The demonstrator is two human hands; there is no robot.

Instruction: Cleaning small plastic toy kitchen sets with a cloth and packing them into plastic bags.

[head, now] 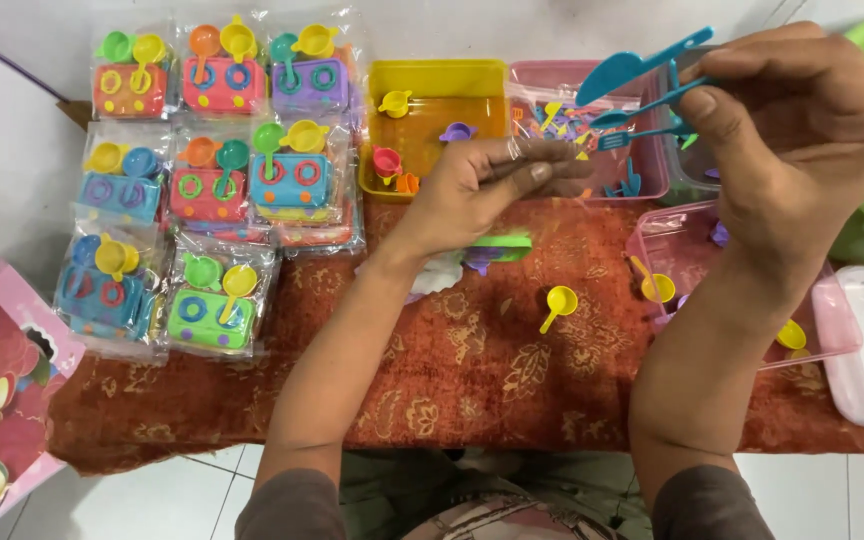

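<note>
My right hand (802, 140) is raised at the upper right, pinching blue toy utensils (642, 85): a spatula, a spoon and a fork, pointing left. My left hand (492, 185) is held in the middle, fingers closed on a clear plastic bag (552, 150) just below and left of the utensils. A green and purple toy piece (497, 248) lies on the cloth under the left hand. A small yellow toy pan (559, 302) rests on the orange patterned cloth (472, 370).
Several bagged toy stove sets (212, 180) lie in rows at the left. A yellow tray (437, 85) holds small toy pots. Pink bins (642, 175) with small parts sit behind and at the right (837, 330). A pink box (2, 380) stands at far left.
</note>
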